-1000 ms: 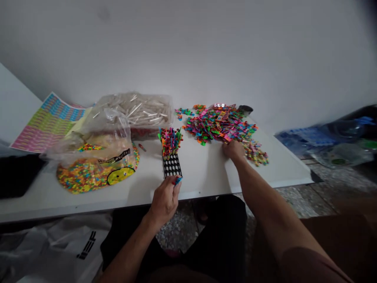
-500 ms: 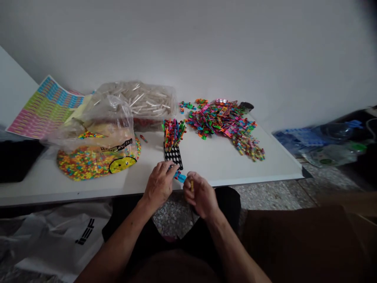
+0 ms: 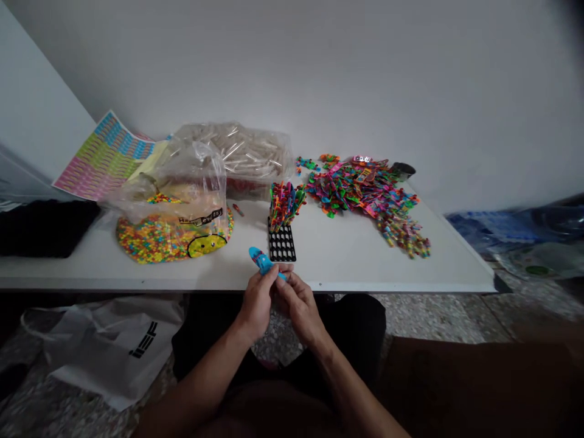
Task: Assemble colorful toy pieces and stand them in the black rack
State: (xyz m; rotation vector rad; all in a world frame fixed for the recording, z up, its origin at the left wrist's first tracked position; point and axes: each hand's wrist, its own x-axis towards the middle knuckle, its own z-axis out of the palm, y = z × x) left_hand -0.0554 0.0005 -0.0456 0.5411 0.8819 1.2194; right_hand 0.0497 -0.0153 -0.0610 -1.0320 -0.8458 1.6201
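Both my hands meet just in front of the white table's (image 3: 347, 267) near edge. My left hand (image 3: 258, 301) pinches a small blue plastic piece (image 3: 263, 261) that sticks up and to the left. My right hand (image 3: 298, 304) is closed against the same piece from the right; whether it holds anything else is hidden. Just beyond them lies a black perforated rack (image 3: 281, 243), its far half filled with upright colourful pieces (image 3: 283, 202).
A heap of colourful pieces (image 3: 365, 188) spreads over the table's right part. Left of the rack sit a clear bag of small multicoloured bits (image 3: 168, 234), a bag of pale sticks (image 3: 241, 152) and printed sheets (image 3: 103, 158). A white bag (image 3: 118, 347) lies on the floor.
My right hand drew back from the heap on the right to meet my left hand at the table edge. The blue piece is now raised between both hands.
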